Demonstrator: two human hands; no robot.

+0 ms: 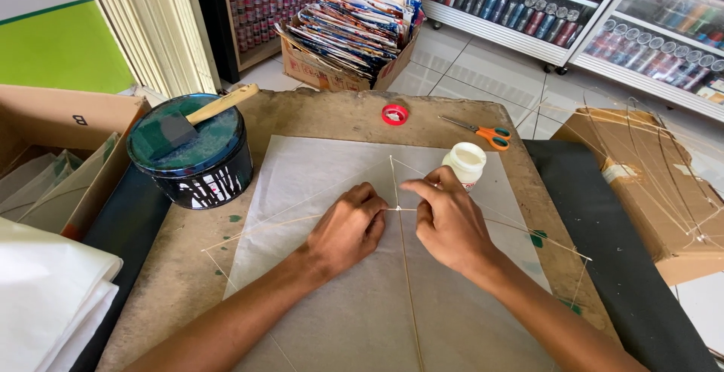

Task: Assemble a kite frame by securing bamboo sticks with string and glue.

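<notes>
A thin stick frame (408,281) lies on a sheet of white translucent paper (332,176) spread over a brown board (317,112). A long spine stick runs toward me and a bowed cross stick spans left to right. My left hand (348,227) and my right hand (446,219) meet where the sticks cross, with fingertips pinching the joint. Thin string runs around the frame's outline. A small white glue bottle (466,163) stands just behind my right hand.
A black paint tin (196,162) with a foam brush on its lid sits at the left. Orange-handled scissors (483,132) and a red tape roll (394,115) lie at the board's far edge. Cardboard boxes flank the board, one (664,191) holding more stick frames.
</notes>
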